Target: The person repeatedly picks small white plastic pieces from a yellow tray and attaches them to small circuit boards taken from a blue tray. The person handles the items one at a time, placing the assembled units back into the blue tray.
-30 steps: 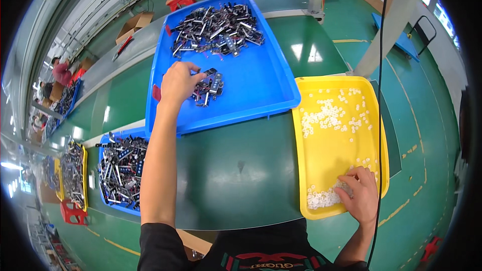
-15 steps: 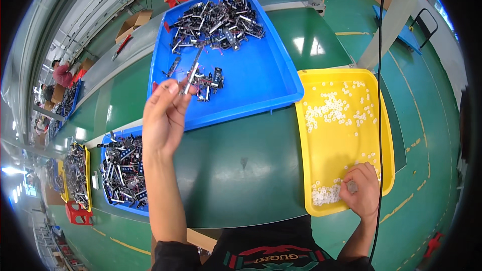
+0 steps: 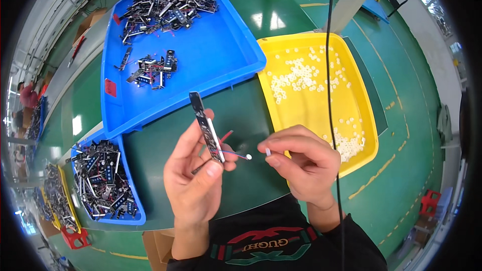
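over the green table [image 3: 251, 115], just this side of the big blue tray [image 3: 211, 45], a person's left hand [image 3: 193, 185] grips a dark circuit strip [image 3: 205, 125], thin wires [image 3: 234, 154] trailing off it. the right hand [image 3: 307, 164] pinches a tiny white piece [image 3: 267, 152], near the wires but apart. a slack pinch could drop it; a careless tug could strain the wires.
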Demonstrator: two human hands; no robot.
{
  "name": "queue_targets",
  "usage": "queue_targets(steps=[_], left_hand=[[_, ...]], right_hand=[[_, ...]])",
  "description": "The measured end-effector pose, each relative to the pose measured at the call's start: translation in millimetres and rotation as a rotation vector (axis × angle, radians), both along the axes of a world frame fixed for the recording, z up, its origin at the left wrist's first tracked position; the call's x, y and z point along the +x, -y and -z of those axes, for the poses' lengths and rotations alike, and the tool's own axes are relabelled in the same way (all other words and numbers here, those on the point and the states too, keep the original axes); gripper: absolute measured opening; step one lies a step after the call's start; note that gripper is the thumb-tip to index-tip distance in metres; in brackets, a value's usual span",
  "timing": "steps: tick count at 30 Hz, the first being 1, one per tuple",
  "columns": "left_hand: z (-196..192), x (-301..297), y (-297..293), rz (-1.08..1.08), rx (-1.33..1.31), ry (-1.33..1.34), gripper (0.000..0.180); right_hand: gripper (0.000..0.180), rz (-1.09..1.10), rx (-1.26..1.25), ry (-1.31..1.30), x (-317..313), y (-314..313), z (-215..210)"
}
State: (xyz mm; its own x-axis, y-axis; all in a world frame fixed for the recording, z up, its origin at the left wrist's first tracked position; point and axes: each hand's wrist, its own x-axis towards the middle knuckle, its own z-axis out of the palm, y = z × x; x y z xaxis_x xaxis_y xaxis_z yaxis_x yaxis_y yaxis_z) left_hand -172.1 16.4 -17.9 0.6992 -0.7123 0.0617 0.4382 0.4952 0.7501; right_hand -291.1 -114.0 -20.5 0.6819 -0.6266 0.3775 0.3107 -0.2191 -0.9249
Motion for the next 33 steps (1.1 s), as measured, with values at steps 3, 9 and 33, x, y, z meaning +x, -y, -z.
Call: queue_targets(steps=[3, 9, 33], left_hand=[[1, -11, -3, -0.008, 0.079, -0.031, 0.059], [5, -17, -2, -0.029, 0.002, -0.098, 0.057], [14, -27, -2, 0.015, -0.082, -0.199, 0.057]], right_hand=[[0.022, 0.014, 0.024, 0.050, 4, -4, 4], [0.019, -0.023, -0.071, 0.048, 6, -7, 8], [0.020, 0.269, -0.374, 0.081, 16, -21, 12]])
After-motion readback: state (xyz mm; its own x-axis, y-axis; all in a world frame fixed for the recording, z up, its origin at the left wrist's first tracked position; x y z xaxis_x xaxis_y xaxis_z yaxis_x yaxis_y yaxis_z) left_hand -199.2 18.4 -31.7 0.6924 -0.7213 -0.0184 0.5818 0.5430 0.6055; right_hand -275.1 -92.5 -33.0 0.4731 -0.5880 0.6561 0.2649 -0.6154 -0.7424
